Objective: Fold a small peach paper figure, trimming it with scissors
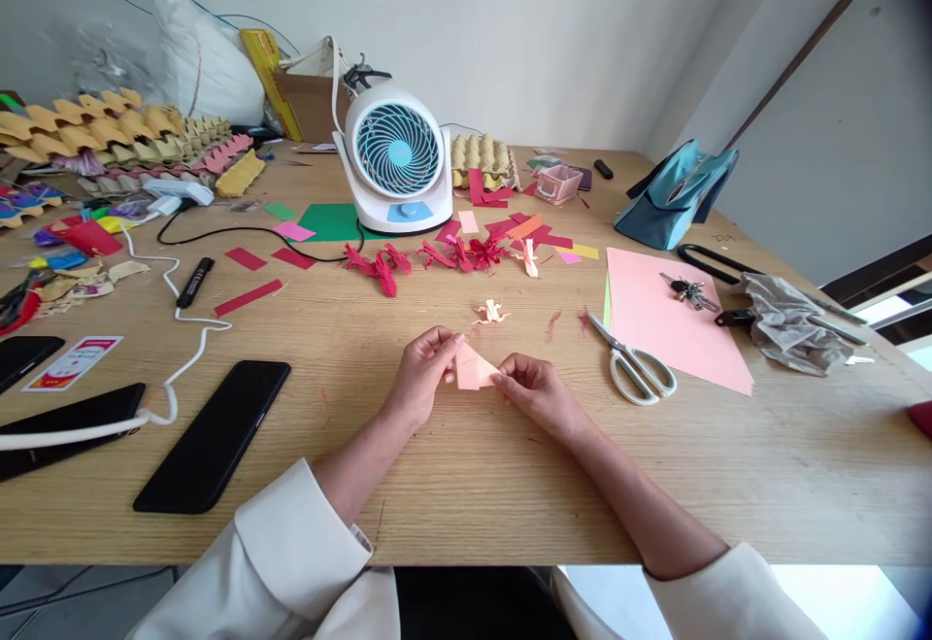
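A small folded piece of light pink paper is held between my two hands above the wooden table. My left hand pinches its upper left corner. Its right corner is pinched between thumb and fingers of my right hand. Just beyond the hands lies a small cream paper shape with thin curled strips. Farther back sits a row of crumpled red paper pieces. White-handled scissors rest to the right of my right hand, their blades a little apart.
A white fan stands at the back centre. On the left are a black phone, a marker and a white cable. Pink sheets with keys, a blue bag and crumpled grey material lie right.
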Tool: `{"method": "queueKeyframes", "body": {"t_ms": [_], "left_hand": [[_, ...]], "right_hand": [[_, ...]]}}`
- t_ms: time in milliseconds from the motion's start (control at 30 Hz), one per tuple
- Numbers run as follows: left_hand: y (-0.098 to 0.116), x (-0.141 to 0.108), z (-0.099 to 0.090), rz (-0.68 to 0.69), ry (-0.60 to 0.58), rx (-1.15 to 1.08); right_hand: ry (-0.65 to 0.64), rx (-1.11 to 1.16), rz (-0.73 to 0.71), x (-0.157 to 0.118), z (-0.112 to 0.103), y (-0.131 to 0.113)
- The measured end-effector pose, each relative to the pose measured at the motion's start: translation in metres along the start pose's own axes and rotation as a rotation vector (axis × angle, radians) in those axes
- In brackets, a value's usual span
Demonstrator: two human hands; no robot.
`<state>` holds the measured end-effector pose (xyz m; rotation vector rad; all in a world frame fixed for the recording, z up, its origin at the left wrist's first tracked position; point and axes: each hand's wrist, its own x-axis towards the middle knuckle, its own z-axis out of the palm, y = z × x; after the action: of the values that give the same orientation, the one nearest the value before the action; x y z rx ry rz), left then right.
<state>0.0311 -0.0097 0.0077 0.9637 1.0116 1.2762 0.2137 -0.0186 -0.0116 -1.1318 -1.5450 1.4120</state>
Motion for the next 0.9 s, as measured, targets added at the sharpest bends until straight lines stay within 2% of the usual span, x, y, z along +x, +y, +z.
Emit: {"method": "queueKeyframes", "body": {"t_ms": [133, 233, 400, 500, 633, 800, 900], "left_hand": [[-0.005, -0.002, 0.001, -0.068, -0.073, 0.081], [-0.010, -0.002, 0.001, -0.059, -0.089, 0.154], [-0.011, -0.001, -0.001, -0.035, -0.022, 0.173], [-0.009, 0.000, -0.001, -0.041, -0.021, 0.176], [-0.011, 0.000, -0.001, 0.027, -0.044, 0.242], [-0.018, -0.003, 0.001, 0.080, -0.162, 0.343], [-0.018, -0.004, 0.002, 0.092, -0.152, 0.367]], "right_hand": [[0.092, 0.072, -0.011, 0.003, 0.000, 0.003], [0.129, 0.094, -0.024, 0.004, -0.002, 0.004], [0.088, 0.081, -0.009, 0.003, -0.002, 0.001], [0.053, 0.041, 0.013, 0.002, -0.002, -0.003], [-0.005, -0.004, 0.010, 0.001, -0.001, -0.005], [-0.004, -0.048, 0.008, 0.003, 0.002, 0.001], [-0.017, -0.072, 0.025, 0.003, 0.002, 0.002]]}}
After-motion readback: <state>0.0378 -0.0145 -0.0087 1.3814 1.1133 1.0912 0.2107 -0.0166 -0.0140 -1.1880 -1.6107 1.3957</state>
